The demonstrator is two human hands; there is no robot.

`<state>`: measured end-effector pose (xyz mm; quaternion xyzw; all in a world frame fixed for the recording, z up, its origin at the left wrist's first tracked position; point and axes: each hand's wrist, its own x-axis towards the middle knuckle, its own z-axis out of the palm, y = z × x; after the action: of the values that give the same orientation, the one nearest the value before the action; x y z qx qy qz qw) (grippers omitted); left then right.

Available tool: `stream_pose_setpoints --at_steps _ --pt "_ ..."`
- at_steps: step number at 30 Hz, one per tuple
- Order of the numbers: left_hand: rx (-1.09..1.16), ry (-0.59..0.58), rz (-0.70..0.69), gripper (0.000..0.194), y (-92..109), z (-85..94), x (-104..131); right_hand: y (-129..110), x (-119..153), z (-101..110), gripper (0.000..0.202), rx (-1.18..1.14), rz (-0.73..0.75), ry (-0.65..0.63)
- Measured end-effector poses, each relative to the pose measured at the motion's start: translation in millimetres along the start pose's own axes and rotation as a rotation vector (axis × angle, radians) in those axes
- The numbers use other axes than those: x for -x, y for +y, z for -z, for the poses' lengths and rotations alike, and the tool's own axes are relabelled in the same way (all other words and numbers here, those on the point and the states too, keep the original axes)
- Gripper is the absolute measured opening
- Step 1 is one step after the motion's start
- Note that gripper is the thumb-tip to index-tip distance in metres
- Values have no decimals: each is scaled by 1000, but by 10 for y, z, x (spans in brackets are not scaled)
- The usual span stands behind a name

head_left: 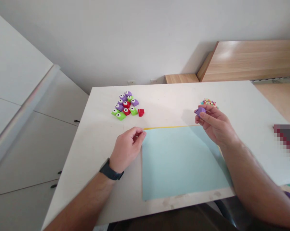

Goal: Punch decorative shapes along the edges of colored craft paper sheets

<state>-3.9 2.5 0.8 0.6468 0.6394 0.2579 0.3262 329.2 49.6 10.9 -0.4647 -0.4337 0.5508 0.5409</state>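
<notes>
My left hand (129, 146), with a dark watch on its wrist, has its thumb and fingers closed at the top left corner of a light blue sheet of paper (181, 160). The sheet lies flat on the table, and a yellow edge (169, 127) shows under its far side. Above the sheet's far right corner, my right hand (216, 123) holds a small purple craft punch (200, 111) between thumb and fingers. Just behind that hand, a pile of tiny colourful pieces (208, 102) is partly hidden.
Several purple, green and red craft punches (127, 104) stand grouped on the far left of the white table (106, 138). A red punch (140, 112) lies at the group's right end. White cabinets (34, 134) stand left, and a wooden headboard (251, 59) is at back right.
</notes>
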Motion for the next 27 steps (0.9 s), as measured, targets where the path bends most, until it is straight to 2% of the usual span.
stream_pose_setpoints --at_steps 3,8,20,23,27 --pt "13 2 10 28 22 5 8 -9 4 -9 29 -14 3 7" --pt "30 3 12 29 50 13 30 -37 34 -53 22 46 18 7" --pt "68 -28 -20 31 46 13 36 -39 20 24 36 126 37 -29" --pt "85 -35 -3 30 21 -6 19 -125 34 12 35 144 64 -33" --pt "159 -73 36 31 -7 -30 -7 -437 116 -100 36 205 159 -21"
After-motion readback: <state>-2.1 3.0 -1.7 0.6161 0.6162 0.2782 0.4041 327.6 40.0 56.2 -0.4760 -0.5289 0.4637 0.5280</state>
